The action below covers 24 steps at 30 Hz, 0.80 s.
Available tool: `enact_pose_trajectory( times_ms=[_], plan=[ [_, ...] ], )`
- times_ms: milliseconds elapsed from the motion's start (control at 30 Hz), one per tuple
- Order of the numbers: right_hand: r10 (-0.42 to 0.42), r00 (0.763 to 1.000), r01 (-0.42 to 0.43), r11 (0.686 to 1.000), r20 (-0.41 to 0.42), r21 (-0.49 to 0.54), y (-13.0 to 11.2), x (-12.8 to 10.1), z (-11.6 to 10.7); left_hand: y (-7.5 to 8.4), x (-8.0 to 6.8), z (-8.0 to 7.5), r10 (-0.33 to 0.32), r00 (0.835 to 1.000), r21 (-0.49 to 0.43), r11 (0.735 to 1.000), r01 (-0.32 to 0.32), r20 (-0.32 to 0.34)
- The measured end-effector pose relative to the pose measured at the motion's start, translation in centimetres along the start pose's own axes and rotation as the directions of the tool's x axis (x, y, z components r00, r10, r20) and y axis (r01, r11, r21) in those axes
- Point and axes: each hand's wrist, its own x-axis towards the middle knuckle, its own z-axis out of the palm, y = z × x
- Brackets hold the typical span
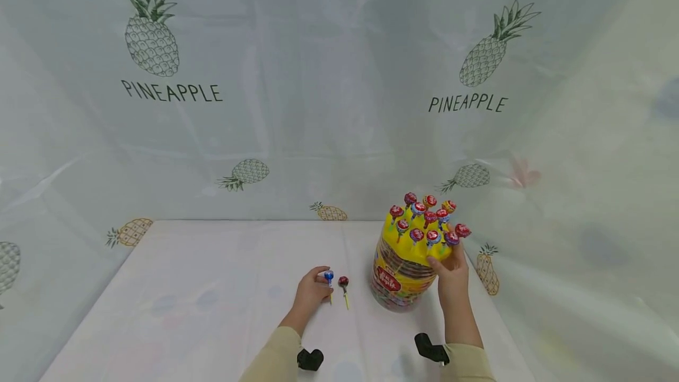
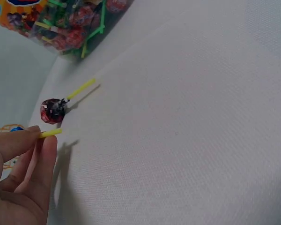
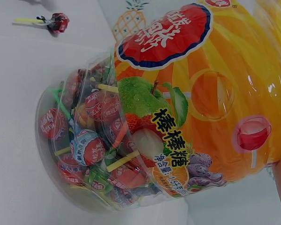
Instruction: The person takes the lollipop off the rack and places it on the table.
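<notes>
My left hand [image 1: 313,292] pinches a blue-wrapped lollipop [image 1: 329,275] by its yellow stick [image 2: 50,133], between thumb and fingers. Beside it on the table lies a red lollipop [image 1: 343,282], its yellow stick pointing toward me. My right hand [image 1: 452,273] grips the yellow top of a big clear lollipop tub [image 1: 392,276] from the right, thumb in front and other fingers mostly hidden behind. Several wrapped lollipops [image 1: 429,217] stand up out of the yellow top. Through the tub's clear lower wall, more wrapped lollipops [image 3: 89,147] show.
A white cloth covers the table [image 1: 212,287]. Behind it hangs a pale curtain [image 1: 318,105] printed with pineapples, which also drapes along both sides. The tub stands on the right part of the table, near its right edge.
</notes>
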Motion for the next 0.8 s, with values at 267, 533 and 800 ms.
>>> enact_pose_trajectory(
  times_ms=[267,533,800],
  plan=[
    [-0.032,0.999,0.032,0.999,0.007,0.002,0.2,0.0,0.0,-0.9,-0.4,0.0,0.061,0.997,0.029,0.998,-0.063,0.045],
    [-0.048,0.999,0.048,0.999,0.009,0.023,0.2,0.0,0.1,-1.1,0.1,0.5,0.096,0.994,0.123,0.987,-0.102,0.05],
    [-0.009,1.0,0.008,1.0,-0.001,-0.005,-0.1,-0.2,0.1,-1.6,0.4,0.8,0.124,0.992,0.198,0.972,-0.125,0.021]
  ],
)
